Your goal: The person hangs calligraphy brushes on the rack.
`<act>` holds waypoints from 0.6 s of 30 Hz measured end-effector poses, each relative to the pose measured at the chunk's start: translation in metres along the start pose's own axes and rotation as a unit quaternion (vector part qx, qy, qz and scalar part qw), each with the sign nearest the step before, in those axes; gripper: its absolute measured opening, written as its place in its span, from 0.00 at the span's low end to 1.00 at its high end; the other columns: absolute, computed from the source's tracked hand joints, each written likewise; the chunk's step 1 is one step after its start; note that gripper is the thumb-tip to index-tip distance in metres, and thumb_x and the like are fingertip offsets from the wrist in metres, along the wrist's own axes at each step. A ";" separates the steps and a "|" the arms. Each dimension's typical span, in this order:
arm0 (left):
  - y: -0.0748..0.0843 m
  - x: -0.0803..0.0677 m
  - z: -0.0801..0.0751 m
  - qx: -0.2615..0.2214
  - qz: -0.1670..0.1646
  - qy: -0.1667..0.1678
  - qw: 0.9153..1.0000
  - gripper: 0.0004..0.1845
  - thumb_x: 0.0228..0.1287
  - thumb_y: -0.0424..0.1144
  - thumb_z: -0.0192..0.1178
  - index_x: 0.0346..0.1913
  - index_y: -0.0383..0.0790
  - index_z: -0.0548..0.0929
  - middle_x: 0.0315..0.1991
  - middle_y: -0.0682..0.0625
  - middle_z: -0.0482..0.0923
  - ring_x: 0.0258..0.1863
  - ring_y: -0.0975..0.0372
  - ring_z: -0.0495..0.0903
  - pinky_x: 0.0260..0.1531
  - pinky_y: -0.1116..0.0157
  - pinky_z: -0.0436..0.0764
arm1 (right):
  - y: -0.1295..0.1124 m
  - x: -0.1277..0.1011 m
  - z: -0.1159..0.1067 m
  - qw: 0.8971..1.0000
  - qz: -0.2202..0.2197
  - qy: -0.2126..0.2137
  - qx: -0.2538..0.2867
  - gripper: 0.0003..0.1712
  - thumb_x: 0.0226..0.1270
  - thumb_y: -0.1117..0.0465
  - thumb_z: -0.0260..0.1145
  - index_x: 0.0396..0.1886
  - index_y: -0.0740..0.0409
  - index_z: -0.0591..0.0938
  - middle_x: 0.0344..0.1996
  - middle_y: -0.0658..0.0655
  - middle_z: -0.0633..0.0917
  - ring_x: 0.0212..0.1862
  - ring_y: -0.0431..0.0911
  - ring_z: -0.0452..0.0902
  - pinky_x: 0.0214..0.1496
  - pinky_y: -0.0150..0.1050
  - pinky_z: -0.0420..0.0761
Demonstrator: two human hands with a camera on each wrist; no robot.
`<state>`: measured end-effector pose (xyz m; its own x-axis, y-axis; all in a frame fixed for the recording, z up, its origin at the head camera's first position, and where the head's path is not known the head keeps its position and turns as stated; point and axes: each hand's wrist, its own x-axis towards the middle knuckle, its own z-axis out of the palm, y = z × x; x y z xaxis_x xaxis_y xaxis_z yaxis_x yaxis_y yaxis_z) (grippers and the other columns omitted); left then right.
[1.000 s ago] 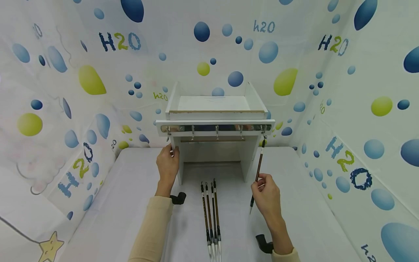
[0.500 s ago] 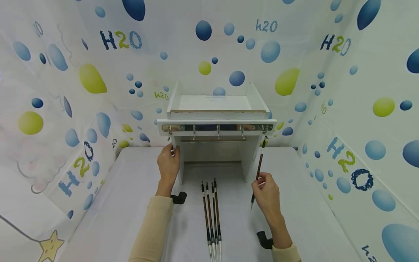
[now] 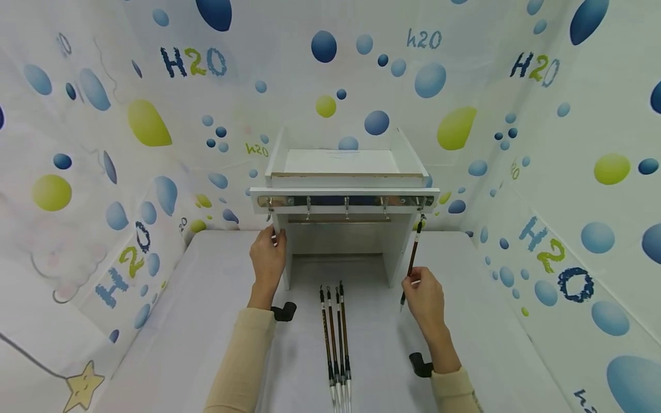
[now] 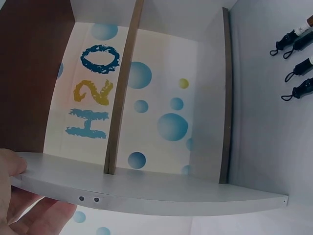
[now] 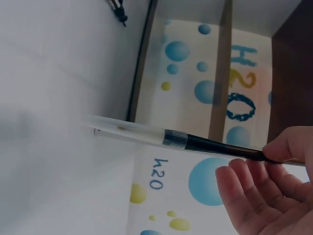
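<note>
Left hand [image 3: 267, 258]: grips the left leg of the white shelf [image 3: 343, 189], centre of frame.
Right hand [image 3: 426, 298]: pinches the hanging brush [image 3: 412, 261], lower right of the shelf.

I'm looking at a staged recording booth: printed bubble-and-H2O backdrop [image 3: 186, 63] on three sides, white-covered table [image 3: 206, 321], small white rack [image 3: 343, 195].
</note>
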<state>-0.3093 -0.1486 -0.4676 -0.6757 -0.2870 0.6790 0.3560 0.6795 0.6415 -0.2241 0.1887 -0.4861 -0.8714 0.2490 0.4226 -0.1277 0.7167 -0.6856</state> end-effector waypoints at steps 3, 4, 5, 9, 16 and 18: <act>0.000 0.000 -0.001 0.001 -0.004 -0.004 1.000 0.15 0.68 0.34 0.62 0.51 0.26 0.83 0.41 0.32 0.85 0.36 0.43 0.88 0.36 0.47 0.87 | 0.004 0.005 0.003 1.000 0.006 -0.003 -0.002 0.13 0.62 0.66 0.63 0.44 0.70 0.81 0.35 0.65 0.87 0.34 0.54 0.86 0.30 0.45 0.83; 0.001 0.000 -0.001 0.001 -0.005 -0.006 1.000 0.15 0.68 0.34 0.62 0.51 0.26 0.83 0.41 0.33 0.85 0.36 0.43 0.88 0.36 0.47 0.87 | 0.006 0.007 0.003 1.000 0.008 -0.004 -0.002 0.13 0.62 0.66 0.63 0.44 0.70 0.82 0.35 0.65 0.87 0.34 0.54 0.86 0.30 0.45 0.83; 0.001 0.001 0.000 0.001 -0.006 -0.007 1.000 0.15 0.69 0.34 0.62 0.52 0.26 0.83 0.41 0.33 0.85 0.36 0.43 0.88 0.36 0.47 0.87 | 0.007 0.008 0.004 1.000 0.010 -0.006 -0.002 0.13 0.62 0.66 0.63 0.44 0.69 0.82 0.36 0.65 0.87 0.34 0.54 0.86 0.30 0.44 0.83; 0.002 0.001 -0.001 0.000 -0.007 -0.008 1.000 0.15 0.69 0.34 0.61 0.52 0.26 0.83 0.42 0.33 0.85 0.36 0.43 0.88 0.36 0.47 0.87 | 0.011 0.013 0.005 1.000 0.010 -0.009 -0.005 0.12 0.63 0.66 0.63 0.44 0.69 0.82 0.37 0.66 0.87 0.35 0.55 0.86 0.31 0.45 0.83; 0.002 0.000 0.000 0.004 -0.003 -0.004 1.000 0.15 0.68 0.34 0.62 0.51 0.26 0.83 0.41 0.32 0.85 0.36 0.43 0.88 0.36 0.47 0.87 | 0.013 0.019 0.010 1.000 0.008 -0.013 -0.013 0.13 0.65 0.63 0.63 0.44 0.68 0.82 0.39 0.64 0.88 0.36 0.54 0.86 0.33 0.49 0.83; 0.002 0.000 0.000 0.006 -0.003 -0.004 1.000 0.14 0.68 0.34 0.62 0.51 0.26 0.84 0.41 0.33 0.85 0.36 0.43 0.88 0.36 0.47 0.87 | 0.014 0.021 0.011 1.000 0.010 -0.018 -0.017 0.13 0.66 0.63 0.63 0.45 0.67 0.83 0.40 0.64 0.88 0.37 0.54 0.87 0.34 0.49 0.83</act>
<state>-0.3086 -0.1474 -0.4659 -0.6826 -0.2869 0.6721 0.3433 0.6861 0.6414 -0.2489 0.1965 -0.4931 -0.8903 0.2394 0.3874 -0.0956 0.7335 -0.6729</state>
